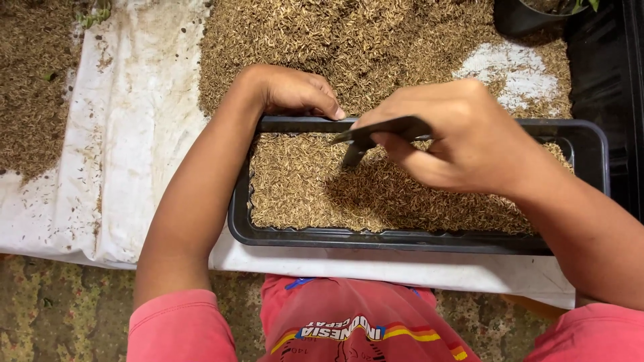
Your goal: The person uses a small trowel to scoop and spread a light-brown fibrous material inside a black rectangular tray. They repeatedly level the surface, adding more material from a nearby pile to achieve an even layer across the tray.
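The black tray [268, 236] lay across a white sheet [141, 134] right in front of the person, already filled with husks [302, 194] nearly to its rim from end to end; the surface looked fairly even at the left and somewhat rougher under the hands, so by my judgement the filling was mostly done and the levelling was what remained. The right hand [463, 137] was closed around a small dark flat tool [376, 134], its tip angled down just above the husks near the far rim. The left hand [295, 90] was curled over the far rim, fingers bent and thumb pressing on the edge, steadying the tray. Beyond the tray a large loose pile [349, 40] crowded the far rim, leaving little room there. The near rim sat close to the sheet's edge; bare sheet lay open to the left, and a dark pot [523, 17] stood well apart at the far right.
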